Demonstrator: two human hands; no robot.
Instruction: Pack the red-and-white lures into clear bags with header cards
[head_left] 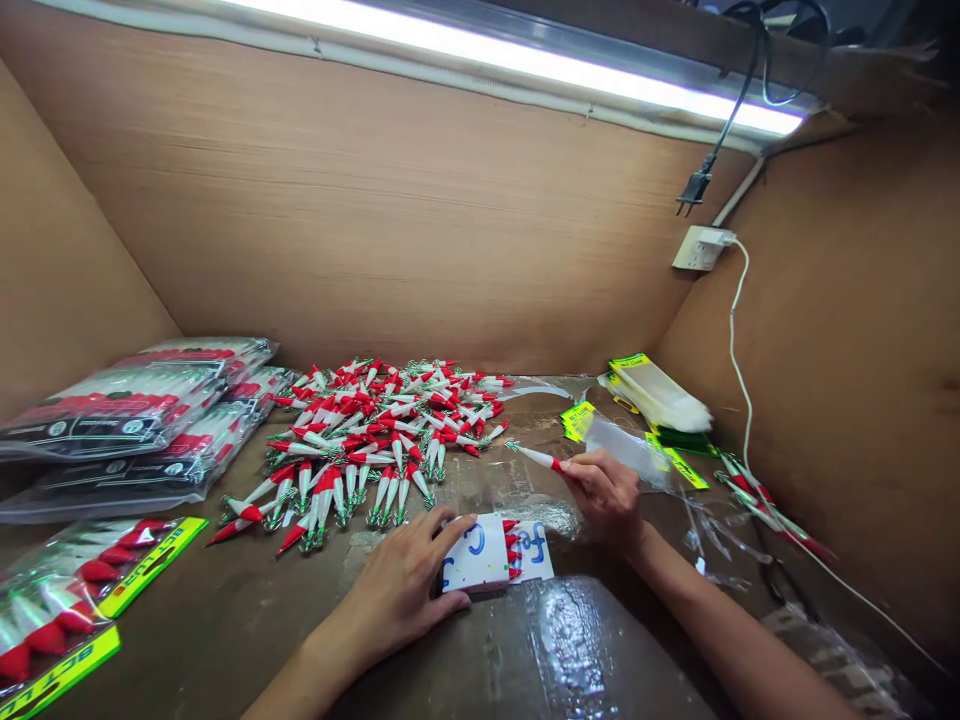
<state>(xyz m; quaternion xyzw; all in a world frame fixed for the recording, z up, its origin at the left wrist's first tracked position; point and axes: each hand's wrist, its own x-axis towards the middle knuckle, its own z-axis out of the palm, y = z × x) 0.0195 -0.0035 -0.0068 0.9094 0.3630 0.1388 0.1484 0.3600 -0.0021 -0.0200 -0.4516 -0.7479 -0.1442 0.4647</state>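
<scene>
My right hand (611, 495) pinches one red-and-white squid lure (540, 458) by its red end. The lure's green hooked end points left, toward the pile. My left hand (409, 565) grips a small white box (480, 555) with blue letters on it, fingers over the top and thumb at the near side. Several red lure tips (513, 550) stick out of the box's right end. They lie over a white card flap (536, 548) that also has blue writing. Beyond my left hand spreads a heap of loose squid lures (397, 410).
Stacked clear bags of lures (127, 410) lie at the left, with filled yellow-edged packs (82, 600) nearer me. Empty packaging sleeves (660, 395) rest at the back right. A few lures (772, 505) and a white cable (739, 370) are along the right wall.
</scene>
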